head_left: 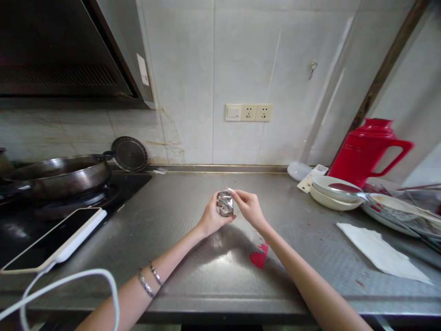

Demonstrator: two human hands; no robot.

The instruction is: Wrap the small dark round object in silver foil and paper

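Kitchen clutter at both edges of my feed.
To my left I make out a steel pan on the black stove, a dark round disc leaning at the tiled wall, and a phone with a white cable; the range hood hangs above. Ahead, I see a switch-and-socket panel and, higher to its right, a small hook. At my right stands a red thermos jug, with stacked pale bowls in front, a white card beside them and a paper napkin lying nearer me.
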